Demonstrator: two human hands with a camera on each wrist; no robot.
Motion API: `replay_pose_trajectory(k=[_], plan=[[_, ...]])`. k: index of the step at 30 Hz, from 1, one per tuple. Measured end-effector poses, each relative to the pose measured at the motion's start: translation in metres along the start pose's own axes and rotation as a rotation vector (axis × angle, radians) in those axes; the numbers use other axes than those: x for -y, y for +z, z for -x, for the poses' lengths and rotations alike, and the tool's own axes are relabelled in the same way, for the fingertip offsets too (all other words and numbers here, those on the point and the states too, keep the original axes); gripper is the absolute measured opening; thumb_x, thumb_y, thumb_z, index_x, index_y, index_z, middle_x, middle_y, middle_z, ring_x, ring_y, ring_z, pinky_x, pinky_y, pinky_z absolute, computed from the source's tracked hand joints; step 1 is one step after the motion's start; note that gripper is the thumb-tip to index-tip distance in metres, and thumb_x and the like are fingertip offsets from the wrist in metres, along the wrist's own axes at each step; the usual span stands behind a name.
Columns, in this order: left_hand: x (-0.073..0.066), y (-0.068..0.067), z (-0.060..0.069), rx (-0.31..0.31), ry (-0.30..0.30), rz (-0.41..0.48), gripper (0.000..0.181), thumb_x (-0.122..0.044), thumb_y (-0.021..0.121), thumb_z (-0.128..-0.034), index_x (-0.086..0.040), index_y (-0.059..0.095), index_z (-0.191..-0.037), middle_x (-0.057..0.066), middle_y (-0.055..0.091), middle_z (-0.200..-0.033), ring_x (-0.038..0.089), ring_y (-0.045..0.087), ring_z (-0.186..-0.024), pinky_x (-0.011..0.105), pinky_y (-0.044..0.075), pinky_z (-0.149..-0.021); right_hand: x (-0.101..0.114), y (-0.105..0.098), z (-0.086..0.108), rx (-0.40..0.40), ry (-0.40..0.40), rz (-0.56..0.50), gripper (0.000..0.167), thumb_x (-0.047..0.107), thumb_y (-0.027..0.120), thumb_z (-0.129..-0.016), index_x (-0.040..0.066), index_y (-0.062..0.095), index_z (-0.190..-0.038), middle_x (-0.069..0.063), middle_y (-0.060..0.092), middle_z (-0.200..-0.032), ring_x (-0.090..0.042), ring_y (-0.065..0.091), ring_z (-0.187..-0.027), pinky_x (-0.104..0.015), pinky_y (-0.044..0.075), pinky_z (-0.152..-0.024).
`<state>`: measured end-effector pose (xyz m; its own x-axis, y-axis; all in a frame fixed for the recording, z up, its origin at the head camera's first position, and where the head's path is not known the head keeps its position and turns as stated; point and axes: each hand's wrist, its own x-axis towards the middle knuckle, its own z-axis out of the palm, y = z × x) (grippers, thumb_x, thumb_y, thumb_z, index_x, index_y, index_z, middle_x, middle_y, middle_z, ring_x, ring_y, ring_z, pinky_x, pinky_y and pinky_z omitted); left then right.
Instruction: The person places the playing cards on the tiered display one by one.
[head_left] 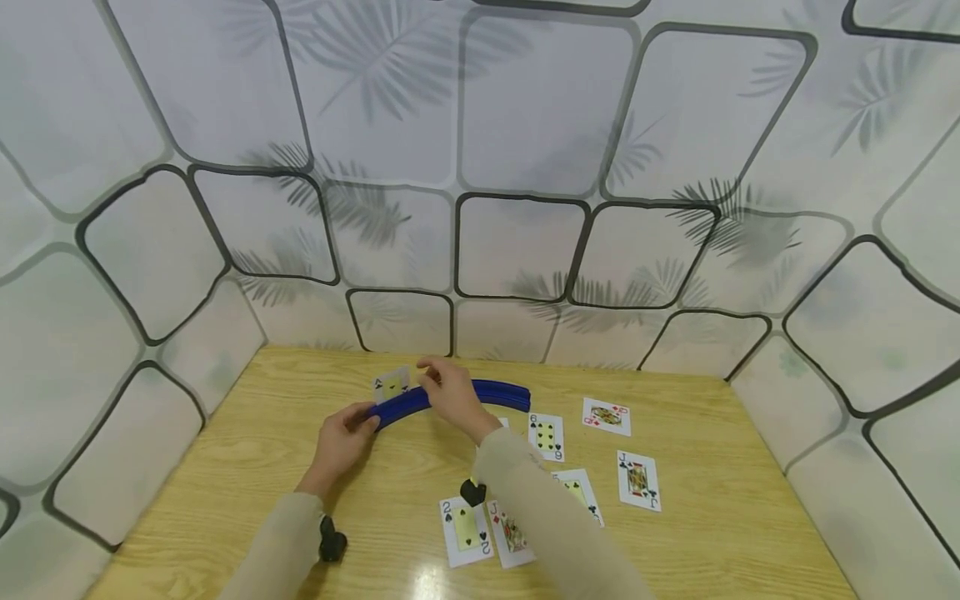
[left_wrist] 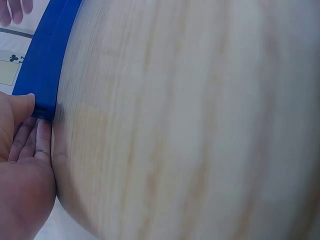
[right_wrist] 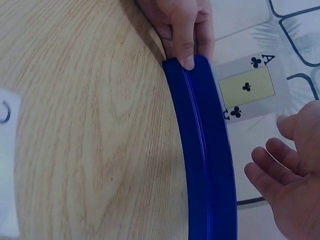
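Observation:
A curved blue card holder (head_left: 405, 406) lies on the wooden table. My left hand (head_left: 341, 442) grips its left end, with the thumb on top in the right wrist view. Near that end an ace of clubs (right_wrist: 246, 87) stands in the holder, leaning back a little. My right hand (head_left: 455, 398) is over the middle of the holder, just right of the ace. Its fingers are loosely bent and hold nothing; in the right wrist view a gap separates the fingers (right_wrist: 270, 170) from the card.
Face-up cards lie to the right and in front: a black six (head_left: 545, 437), a queen of diamonds (head_left: 607, 416), a jack of clubs (head_left: 638, 481), a two of spades (head_left: 466, 532) and a red jack (head_left: 512, 533). My right forearm partly covers another card (head_left: 579, 492). Patterned walls (head_left: 517, 250) enclose the table.

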<state>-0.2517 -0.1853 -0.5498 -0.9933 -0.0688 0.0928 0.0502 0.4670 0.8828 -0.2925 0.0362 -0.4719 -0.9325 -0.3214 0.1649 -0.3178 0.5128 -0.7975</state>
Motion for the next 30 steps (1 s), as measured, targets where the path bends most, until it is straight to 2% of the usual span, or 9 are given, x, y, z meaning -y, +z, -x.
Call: replay_pose_trajectory(k=[3,5,7,11,13,15,20,22,30], plan=[[0.001,-0.001,0.0,-0.002,0.0,-0.015,0.033,-0.008,0.066,-0.1039,0.003,0.068,-0.135,0.024,0.07,-0.134,0.038,0.068,-0.125,0.037,0.057,-0.104,-0.006,-0.008,0.004,-0.015,-0.025,0.003,0.032,0.014,0.059,-0.109,0.009,0.064,-0.14,-0.008,0.069,-0.109,-0.02,0.065,-0.095,-0.035,0.058,-0.084],[0.001,-0.001,0.0,-0.003,-0.006,-0.016,0.033,-0.008,0.066,-0.1041,0.003,0.068,-0.135,0.024,0.07,-0.135,0.038,0.067,-0.126,0.042,0.056,-0.107,-0.011,-0.013,0.008,-0.027,-0.039,0.013,0.032,0.014,0.06,-0.108,0.008,0.064,-0.139,-0.009,0.07,-0.109,-0.021,0.066,-0.095,-0.035,0.058,-0.083],[0.001,-0.001,0.0,-0.004,-0.013,-0.014,0.033,-0.008,0.066,-0.104,0.003,0.068,-0.135,0.024,0.069,-0.136,0.038,0.067,-0.126,0.038,0.056,-0.106,-0.017,-0.017,0.012,-0.036,-0.042,0.027,0.032,0.016,0.062,-0.108,0.009,0.064,-0.139,-0.009,0.07,-0.11,-0.021,0.067,-0.098,-0.035,0.058,-0.083],[0.0,-0.001,0.0,-0.001,-0.017,0.001,0.033,-0.007,0.066,-0.1035,0.004,0.068,-0.135,0.025,0.069,-0.136,0.038,0.067,-0.126,0.018,0.053,-0.096,-0.026,-0.026,0.023,-0.056,-0.03,0.043,0.032,0.019,0.064,-0.107,0.009,0.065,-0.138,-0.009,0.071,-0.112,-0.023,0.068,-0.104,-0.037,0.06,-0.086],[-0.001,0.0,0.0,-0.003,-0.015,0.003,0.033,-0.007,0.066,-0.1032,0.004,0.068,-0.134,0.025,0.069,-0.136,0.038,0.067,-0.126,0.014,0.051,-0.094,-0.03,-0.031,0.028,-0.065,-0.022,0.035,0.033,0.019,0.065,-0.106,0.009,0.065,-0.138,-0.01,0.07,-0.113,-0.025,0.069,-0.105,-0.04,0.06,-0.089],[-0.002,0.0,0.0,-0.001,-0.01,0.001,0.033,-0.006,0.066,-0.1032,0.004,0.068,-0.134,0.025,0.069,-0.136,0.038,0.067,-0.126,0.018,0.053,-0.097,-0.034,-0.036,0.034,-0.074,-0.017,0.031,0.034,0.019,0.066,-0.106,0.009,0.065,-0.138,-0.012,0.07,-0.115,-0.026,0.068,-0.107,-0.043,0.06,-0.092],[-0.002,0.0,0.0,-0.002,-0.002,-0.01,0.033,-0.006,0.065,-0.1036,0.004,0.067,-0.135,0.025,0.069,-0.137,0.039,0.067,-0.127,0.042,0.056,-0.107,-0.043,-0.047,0.046,-0.084,0.033,0.026,0.037,0.02,0.068,-0.105,0.008,0.064,-0.14,-0.015,0.069,-0.124,-0.03,0.066,-0.116,-0.049,0.058,-0.1],[-0.002,0.0,0.0,-0.003,-0.002,-0.012,0.033,-0.007,0.065,-0.1037,0.004,0.067,-0.135,0.025,0.069,-0.137,0.039,0.067,-0.127,0.046,0.055,-0.108,-0.047,-0.051,0.05,-0.094,0.046,0.022,0.039,0.02,0.069,-0.104,0.006,0.064,-0.14,-0.018,0.069,-0.126,-0.032,0.065,-0.118,-0.051,0.057,-0.102],[-0.005,0.0,0.001,-0.003,-0.017,-0.004,0.033,-0.006,0.065,-0.1036,0.005,0.067,-0.134,0.027,0.069,-0.135,0.04,0.067,-0.126,0.041,0.058,-0.104,-0.065,-0.062,0.067,-0.106,0.095,0.022,0.042,0.019,0.071,-0.102,0.004,0.063,-0.14,-0.022,0.066,-0.131,-0.037,0.063,-0.121,-0.054,0.056,-0.103]])
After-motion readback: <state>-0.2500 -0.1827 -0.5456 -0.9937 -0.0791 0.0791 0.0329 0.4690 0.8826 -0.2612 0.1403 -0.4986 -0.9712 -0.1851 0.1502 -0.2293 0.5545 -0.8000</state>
